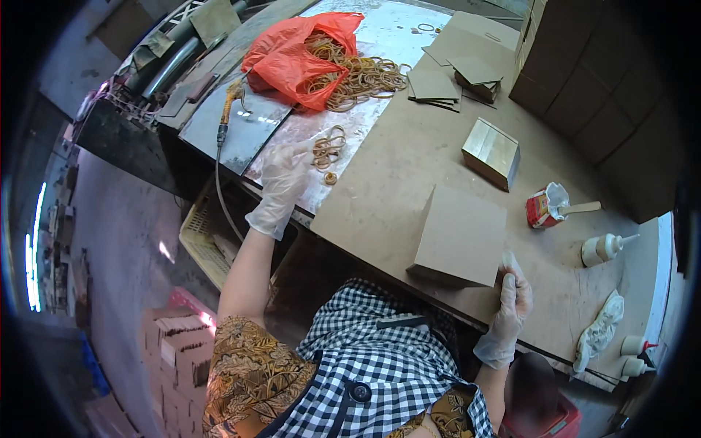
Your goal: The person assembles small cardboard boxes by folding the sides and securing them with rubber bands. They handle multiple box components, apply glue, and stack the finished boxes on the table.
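My left hand [282,181], in a clear glove, reaches over the table's pale left part. Its fingers stretch out beside a small cluster of tan rubber bands [328,147], and I cannot see any band held in them. A brown cardboard-coloured box [461,232] stands near the table's front edge. Just off its right front corner is my right hand [509,312], also gloved, with fingers drawn together. Whatever those fingertips may hold is too small to tell.
A red plastic bag [292,55] spills a heap of rubber bands [361,80]. Flat board pieces [434,87], a wooden block [491,152], a red tub [542,208] with a brush, a white squeeze bottle [600,250] and a crumpled cloth [600,328] lie around. Stacked brown boxes [599,95] wall the right.
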Demonstrator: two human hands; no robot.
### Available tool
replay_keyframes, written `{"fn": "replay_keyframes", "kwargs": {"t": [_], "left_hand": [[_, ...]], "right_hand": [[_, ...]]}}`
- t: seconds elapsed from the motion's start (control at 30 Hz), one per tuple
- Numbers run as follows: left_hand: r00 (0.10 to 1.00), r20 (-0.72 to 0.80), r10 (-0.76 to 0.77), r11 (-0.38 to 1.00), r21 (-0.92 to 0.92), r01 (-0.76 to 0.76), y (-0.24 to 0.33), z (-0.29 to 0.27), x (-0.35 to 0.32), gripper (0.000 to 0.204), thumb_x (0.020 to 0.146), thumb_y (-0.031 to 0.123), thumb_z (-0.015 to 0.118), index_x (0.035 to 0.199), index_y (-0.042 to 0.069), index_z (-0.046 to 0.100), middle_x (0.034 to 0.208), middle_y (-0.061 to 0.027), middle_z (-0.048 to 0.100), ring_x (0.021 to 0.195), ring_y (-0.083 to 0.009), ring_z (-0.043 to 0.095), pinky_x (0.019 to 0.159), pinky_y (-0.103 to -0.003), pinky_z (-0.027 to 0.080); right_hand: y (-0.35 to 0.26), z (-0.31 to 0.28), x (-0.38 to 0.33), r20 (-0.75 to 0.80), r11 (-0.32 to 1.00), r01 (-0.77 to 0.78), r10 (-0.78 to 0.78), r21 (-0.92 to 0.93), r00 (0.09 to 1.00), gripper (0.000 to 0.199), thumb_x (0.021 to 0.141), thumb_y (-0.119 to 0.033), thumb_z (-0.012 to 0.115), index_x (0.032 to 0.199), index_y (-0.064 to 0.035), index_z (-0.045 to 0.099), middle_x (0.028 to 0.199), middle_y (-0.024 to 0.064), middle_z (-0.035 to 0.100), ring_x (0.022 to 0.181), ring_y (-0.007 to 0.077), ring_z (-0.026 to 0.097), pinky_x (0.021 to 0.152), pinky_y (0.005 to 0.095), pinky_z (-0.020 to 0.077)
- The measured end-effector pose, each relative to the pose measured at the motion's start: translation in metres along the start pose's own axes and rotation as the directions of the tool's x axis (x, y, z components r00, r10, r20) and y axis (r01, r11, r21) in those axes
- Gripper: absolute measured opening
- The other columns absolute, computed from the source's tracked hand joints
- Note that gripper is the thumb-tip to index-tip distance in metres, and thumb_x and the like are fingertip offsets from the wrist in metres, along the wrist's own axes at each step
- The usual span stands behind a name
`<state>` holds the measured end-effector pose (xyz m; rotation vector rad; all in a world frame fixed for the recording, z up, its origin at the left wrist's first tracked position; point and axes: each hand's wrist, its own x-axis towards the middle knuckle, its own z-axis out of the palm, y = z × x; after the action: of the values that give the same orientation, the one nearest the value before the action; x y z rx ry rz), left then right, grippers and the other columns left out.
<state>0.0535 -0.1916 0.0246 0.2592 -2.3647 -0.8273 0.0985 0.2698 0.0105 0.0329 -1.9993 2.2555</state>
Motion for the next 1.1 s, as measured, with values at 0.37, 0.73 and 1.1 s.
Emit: {"fn": "replay_keyframes", "kwargs": {"t": [0.37,0.73,1.1], "left_hand": [[0.959,0.272,0.083,0.995,-0.069,-0.067,-0.018,0.007,0.031,0.015,0.084,0.008,0.072,0.098,0.000,0.069,0.111,-0.0117,0.064,0.105,-0.0199,0.060,0.087,-0.032,0.049],[0.896,0.325,-0.303,0.680,-0.585,0.442,-0.019,-0.003,0.049,0.009,0.094,0.011,0.068,0.099,0.004,0.065,0.090,-0.0013,0.069,0.081,-0.0072,0.062,0.076,-0.023,0.050],[0.917,0.398,-0.027,0.482,-0.798,0.361,0.042,-0.025,0.050,0.011,0.094,0.011,0.067,0.101,0.004,0.063,0.090,-0.0047,0.068,0.079,-0.0094,0.063,0.074,-0.023,0.050]], "right_hand": [[-0.010,0.008,0.000,0.041,0.993,0.072,-0.068,-0.099,0.997,0.026,0.101,-0.007,0.051,0.124,0.0026,0.062,0.129,0.0164,0.063,0.121,0.0229,0.058,0.108,0.0385,0.0421],[-0.006,0.004,0.001,0.048,0.992,0.076,-0.071,-0.097,0.996,0.027,0.102,-0.009,0.051,0.124,0.0022,0.061,0.130,0.0168,0.062,0.123,0.0237,0.057,0.110,0.0397,0.0401],[-0.033,-0.004,0.008,-0.144,0.969,0.243,-0.245,-0.032,0.959,0.029,0.103,-0.013,0.048,0.126,-0.0003,0.060,0.122,0.0126,0.065,0.109,0.0203,0.064,0.095,0.0365,0.0500]]}}
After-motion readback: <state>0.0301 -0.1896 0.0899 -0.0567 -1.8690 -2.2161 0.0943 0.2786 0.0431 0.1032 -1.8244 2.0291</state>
